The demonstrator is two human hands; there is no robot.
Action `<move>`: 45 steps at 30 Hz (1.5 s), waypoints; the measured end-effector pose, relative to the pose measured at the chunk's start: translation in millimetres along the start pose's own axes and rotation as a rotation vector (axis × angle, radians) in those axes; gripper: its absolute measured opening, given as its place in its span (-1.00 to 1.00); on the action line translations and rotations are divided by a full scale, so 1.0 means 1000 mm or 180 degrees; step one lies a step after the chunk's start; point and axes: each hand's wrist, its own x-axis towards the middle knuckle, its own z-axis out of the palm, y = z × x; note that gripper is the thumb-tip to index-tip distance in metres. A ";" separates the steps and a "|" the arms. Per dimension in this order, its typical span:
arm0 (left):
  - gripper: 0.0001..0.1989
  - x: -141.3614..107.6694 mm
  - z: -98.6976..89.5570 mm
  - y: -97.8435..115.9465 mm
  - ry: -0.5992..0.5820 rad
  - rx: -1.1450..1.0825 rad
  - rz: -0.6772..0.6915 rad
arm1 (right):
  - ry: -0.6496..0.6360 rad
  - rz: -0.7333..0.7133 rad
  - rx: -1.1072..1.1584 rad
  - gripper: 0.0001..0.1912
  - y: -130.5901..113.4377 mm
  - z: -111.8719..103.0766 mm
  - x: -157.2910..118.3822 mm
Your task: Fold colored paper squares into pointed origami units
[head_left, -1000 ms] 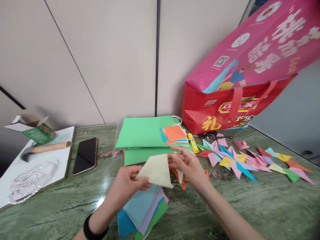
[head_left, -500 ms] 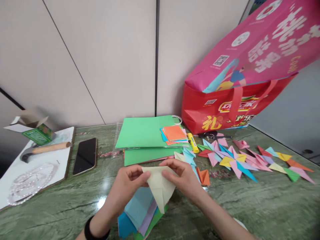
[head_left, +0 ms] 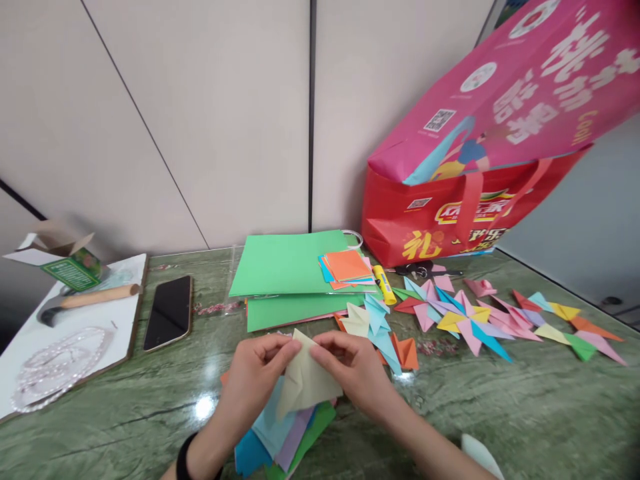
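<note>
A pale cream folded paper [head_left: 311,383] is pinched between both hands, a narrow point of it standing up between the thumbs. My left hand [head_left: 260,363] has thumb and fingertips closed on its left edge near that point. On the other side, my right hand [head_left: 353,360] grips the upper right edge the same way. Below the hands lies a fanned pile of coloured paper [head_left: 290,437] in blue, lilac and green, partly covered by the cream paper. Folded pieces in cream and light blue [head_left: 377,320] and an orange one [head_left: 405,351] lie just beyond my right hand.
Green sheets [head_left: 295,267] with small orange squares [head_left: 349,265] lie behind, beside a yellow glue stick [head_left: 385,285]. Folded paper stars [head_left: 465,317] spread to the right, before a red bag [head_left: 415,220]. At left are a phone [head_left: 169,313], a hammer [head_left: 90,301] and beads [head_left: 60,367].
The cream paper has turned in my hands: its tip, which pointed down, now points up between the thumbs. My hands have come closer together.
</note>
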 end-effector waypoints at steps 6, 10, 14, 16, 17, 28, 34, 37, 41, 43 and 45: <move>-0.76 -0.002 0.006 0.000 -0.0471 -0.0199 -0.0014 | 0.0416 -0.0244 -0.0270 -0.87 -0.001 -0.001 0.000; -0.74 -0.001 0.005 -0.004 -0.0198 -0.0208 -0.0101 | 0.0358 -0.0562 -0.0552 -0.82 -0.003 0.000 -0.003; -0.75 -0.003 0.006 -0.001 -0.0093 -0.0307 -0.0119 | 0.0593 -0.1215 -0.0924 -0.75 -0.003 0.003 -0.006; -0.77 -0.004 0.007 0.003 -0.0018 -0.0222 -0.0029 | 0.0721 -0.1465 -0.1041 -0.71 -0.002 0.005 -0.008; -0.77 -0.005 0.008 0.005 0.0043 -0.0136 0.0023 | 0.0728 -0.1557 -0.1087 -0.69 -0.002 0.005 -0.008; -0.72 -0.007 0.009 0.008 0.0372 0.0282 0.0200 | 0.0187 -0.1626 -0.0981 -0.53 0.003 0.009 -0.011; -0.68 -0.008 0.010 0.008 0.0321 0.0435 0.0299 | 0.0126 -0.1670 -0.1098 -0.49 0.005 0.009 -0.011; -0.66 -0.007 0.010 0.006 0.0364 0.0577 0.0317 | -0.0006 -0.1719 -0.1235 -0.48 0.004 0.009 -0.013; -0.66 -0.006 0.007 0.005 0.0320 0.0631 0.0283 | -0.0311 -0.1645 -0.1509 -0.43 0.003 0.010 -0.017; -0.66 -0.005 0.006 0.005 0.0301 0.0619 0.0265 | -0.0285 -0.1597 -0.1712 -0.45 0.003 0.010 -0.017; -0.65 -0.004 0.006 0.005 0.0243 0.0612 0.0238 | -0.0157 -0.1610 -0.1985 -0.49 0.006 0.010 -0.016</move>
